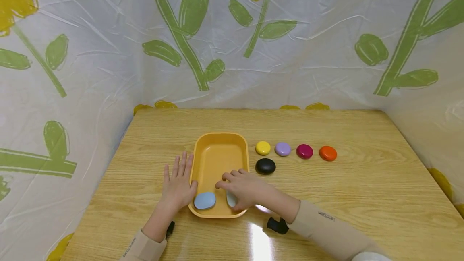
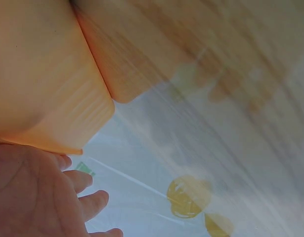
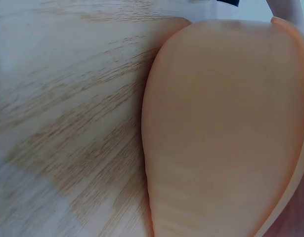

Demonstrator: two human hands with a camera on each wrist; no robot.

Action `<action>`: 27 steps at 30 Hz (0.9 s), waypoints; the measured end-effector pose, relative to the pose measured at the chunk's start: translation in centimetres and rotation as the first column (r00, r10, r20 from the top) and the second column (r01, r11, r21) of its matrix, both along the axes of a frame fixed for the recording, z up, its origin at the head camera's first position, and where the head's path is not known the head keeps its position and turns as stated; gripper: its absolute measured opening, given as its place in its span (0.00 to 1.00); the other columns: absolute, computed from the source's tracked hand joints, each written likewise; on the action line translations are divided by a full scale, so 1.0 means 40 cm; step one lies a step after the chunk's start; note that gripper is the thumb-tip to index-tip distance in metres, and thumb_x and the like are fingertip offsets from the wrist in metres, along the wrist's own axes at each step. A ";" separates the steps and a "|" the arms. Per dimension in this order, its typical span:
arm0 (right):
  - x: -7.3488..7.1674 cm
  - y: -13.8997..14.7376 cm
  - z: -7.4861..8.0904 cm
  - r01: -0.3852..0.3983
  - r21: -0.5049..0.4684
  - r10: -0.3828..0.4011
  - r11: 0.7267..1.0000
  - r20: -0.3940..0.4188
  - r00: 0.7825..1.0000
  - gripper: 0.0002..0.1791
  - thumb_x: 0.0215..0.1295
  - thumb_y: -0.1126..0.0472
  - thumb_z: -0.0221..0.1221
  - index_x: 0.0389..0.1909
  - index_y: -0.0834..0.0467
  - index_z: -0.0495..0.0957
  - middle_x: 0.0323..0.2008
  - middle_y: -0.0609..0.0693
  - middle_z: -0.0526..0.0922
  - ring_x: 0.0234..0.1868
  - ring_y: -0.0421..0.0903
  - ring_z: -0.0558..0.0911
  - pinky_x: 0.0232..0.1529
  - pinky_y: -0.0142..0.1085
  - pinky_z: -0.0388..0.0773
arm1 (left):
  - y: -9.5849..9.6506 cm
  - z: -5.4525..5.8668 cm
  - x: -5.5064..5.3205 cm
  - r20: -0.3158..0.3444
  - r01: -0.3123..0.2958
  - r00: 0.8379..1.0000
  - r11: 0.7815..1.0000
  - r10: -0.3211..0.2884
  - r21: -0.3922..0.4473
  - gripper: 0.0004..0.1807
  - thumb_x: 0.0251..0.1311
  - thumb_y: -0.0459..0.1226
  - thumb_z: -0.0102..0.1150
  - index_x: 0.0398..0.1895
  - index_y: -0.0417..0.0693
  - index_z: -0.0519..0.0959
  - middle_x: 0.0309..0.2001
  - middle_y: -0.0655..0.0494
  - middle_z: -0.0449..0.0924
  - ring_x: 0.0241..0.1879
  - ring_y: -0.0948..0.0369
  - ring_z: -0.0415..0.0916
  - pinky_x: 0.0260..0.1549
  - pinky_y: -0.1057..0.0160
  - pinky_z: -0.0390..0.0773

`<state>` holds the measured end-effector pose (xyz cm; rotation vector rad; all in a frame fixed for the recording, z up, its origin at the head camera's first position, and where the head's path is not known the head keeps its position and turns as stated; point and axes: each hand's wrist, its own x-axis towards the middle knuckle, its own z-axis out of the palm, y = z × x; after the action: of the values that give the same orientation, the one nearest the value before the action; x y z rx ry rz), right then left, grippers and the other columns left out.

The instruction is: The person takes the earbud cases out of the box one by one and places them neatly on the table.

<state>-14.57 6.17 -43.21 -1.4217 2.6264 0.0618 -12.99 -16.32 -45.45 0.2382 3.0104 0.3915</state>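
Observation:
My left hand (image 1: 178, 187) lies along the left side of the orange-yellow tray (image 1: 221, 215), fingers straight and thumb across the rim. In the left wrist view, the palm and fingertips of that hand are below the tray's outer wall (image 2: 58, 103). At the tray's front right, my right hand (image 1: 248, 188) reaches over the rim and grips a pale grey, smooth oval pebble (image 1: 230, 199) between thumb and fingers. Much of that pebble is hidden under the hand. A light blue oval pebble (image 1: 205, 200) lies in the front left corner of the tray.
Right of the tray runs a row of smooth pebbles: yellow (image 1: 262, 148), lavender (image 1: 282, 149), crimson (image 1: 304, 151) and orange (image 1: 328, 153). A black pebble (image 1: 266, 166) lies in front of the yellow one. The wooden table (image 1: 362, 196) meets flower-printed sheeting (image 1: 253, 79) at its back.

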 end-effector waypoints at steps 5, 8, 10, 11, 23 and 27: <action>0.000 -0.006 0.000 0.006 0.018 -0.006 1.000 0.031 1.000 0.34 0.43 0.41 0.67 0.52 0.46 0.69 0.45 0.44 0.71 0.47 0.44 0.72 0.48 0.39 0.71 | 0.000 -0.003 -0.001 -0.004 0.004 1.000 1.000 -0.004 -0.007 0.39 0.63 0.45 0.41 0.72 0.47 0.38 0.72 0.48 0.32 0.70 0.48 0.31 0.63 0.40 0.31; 0.001 -0.006 -0.002 0.004 0.012 -0.005 1.000 0.041 0.999 0.31 0.42 0.43 0.68 0.49 0.47 0.70 0.42 0.44 0.71 0.45 0.43 0.72 0.45 0.38 0.71 | 0.000 -0.003 -0.001 -0.011 0.006 1.000 1.000 -0.006 -0.007 0.39 0.63 0.45 0.42 0.72 0.47 0.38 0.72 0.47 0.33 0.70 0.48 0.32 0.63 0.40 0.32; 0.000 -0.007 -0.004 0.000 0.007 -0.001 1.000 0.040 0.999 0.30 0.42 0.44 0.68 0.47 0.48 0.71 0.40 0.43 0.70 0.43 0.42 0.72 0.43 0.37 0.71 | 0.000 -0.004 -0.001 -0.013 0.006 1.000 1.000 -0.006 -0.003 0.39 0.63 0.44 0.42 0.72 0.47 0.38 0.72 0.47 0.33 0.70 0.47 0.32 0.63 0.39 0.32; 0.000 -0.007 -0.004 -0.001 0.006 0.001 1.000 0.039 0.999 0.29 0.42 0.44 0.68 0.46 0.48 0.71 0.40 0.43 0.70 0.42 0.42 0.72 0.42 0.36 0.71 | -0.001 -0.004 -0.001 -0.012 0.006 1.000 1.000 -0.006 -0.001 0.39 0.63 0.44 0.42 0.72 0.47 0.38 0.72 0.47 0.33 0.70 0.47 0.31 0.63 0.39 0.32; -0.013 0.013 0.005 0.010 -0.194 -0.008 0.981 0.011 1.000 0.22 0.44 0.49 0.64 0.42 0.51 0.74 0.38 0.46 0.69 0.37 0.42 0.69 0.36 0.32 0.69 | 0.000 -0.005 -0.001 -0.019 -0.002 1.000 1.000 0.003 0.003 0.38 0.63 0.44 0.42 0.72 0.47 0.39 0.72 0.47 0.33 0.70 0.48 0.31 0.63 0.40 0.32; -0.024 0.044 0.035 0.063 -0.334 -0.071 0.940 -0.013 0.997 0.23 0.47 0.50 0.64 0.45 0.53 0.74 0.43 0.50 0.71 0.40 0.45 0.70 0.39 0.36 0.72 | 0.001 -0.003 0.000 -0.011 -0.004 1.000 1.000 0.004 0.010 0.38 0.63 0.44 0.42 0.72 0.47 0.39 0.72 0.47 0.33 0.70 0.48 0.31 0.63 0.40 0.31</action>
<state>-15.52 7.92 -41.81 -1.4283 2.8028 -0.3959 -13.00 -16.29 -45.57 0.2355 3.0210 0.4067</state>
